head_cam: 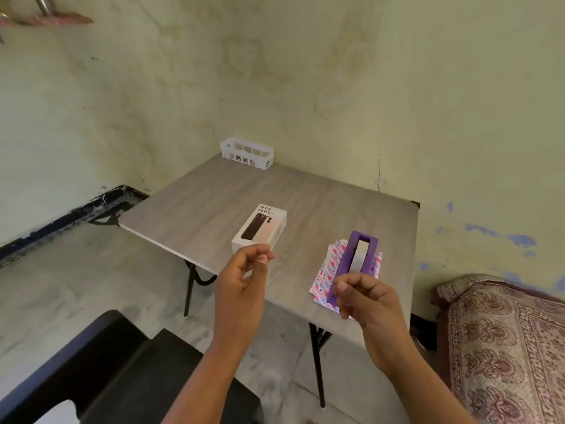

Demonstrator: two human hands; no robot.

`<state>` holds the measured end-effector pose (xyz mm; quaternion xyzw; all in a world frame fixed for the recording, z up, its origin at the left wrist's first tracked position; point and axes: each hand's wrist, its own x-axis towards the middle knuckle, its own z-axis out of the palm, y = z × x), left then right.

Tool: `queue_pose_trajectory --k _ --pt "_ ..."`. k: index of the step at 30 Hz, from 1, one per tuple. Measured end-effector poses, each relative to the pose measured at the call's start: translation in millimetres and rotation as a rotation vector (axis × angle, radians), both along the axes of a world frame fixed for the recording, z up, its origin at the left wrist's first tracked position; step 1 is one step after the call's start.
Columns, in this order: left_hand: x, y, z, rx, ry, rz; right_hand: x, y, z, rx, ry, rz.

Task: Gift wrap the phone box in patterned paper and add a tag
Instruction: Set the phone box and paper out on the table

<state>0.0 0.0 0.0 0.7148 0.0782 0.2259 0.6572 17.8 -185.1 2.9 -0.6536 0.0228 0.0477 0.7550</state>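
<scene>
the phone box [259, 228] lies bare and unwrapped on the surface [321, 203], within reach. the left hand [244, 276] hovers before it, fingers loosely curled, empty. the right hand [363, 296], loosely curled, seems empty, by the purple tape dispenser [354, 264] weighting the patterned paper [328, 264].

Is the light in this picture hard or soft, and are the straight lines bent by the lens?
Head view: soft, even light, only faint shadow under the table; wide-angle lens curves the wall base and floor edges; the phone box print reads sharp, both hands slightly soft.
</scene>
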Motion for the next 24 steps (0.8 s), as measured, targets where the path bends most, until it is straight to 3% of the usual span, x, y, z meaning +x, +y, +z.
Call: queue_pose_trajectory --k 13,24 --pt "111.9 -22.0 -41.4 -0.067 0.09 0.058 117.1 -22.1 -26.5 -0.068 0.094 0.067" --pt "168.4 8.1 -44.9 -0.048 0.138 0.092 170.7 -5.2 -37.4 0.057 0.106 0.052"
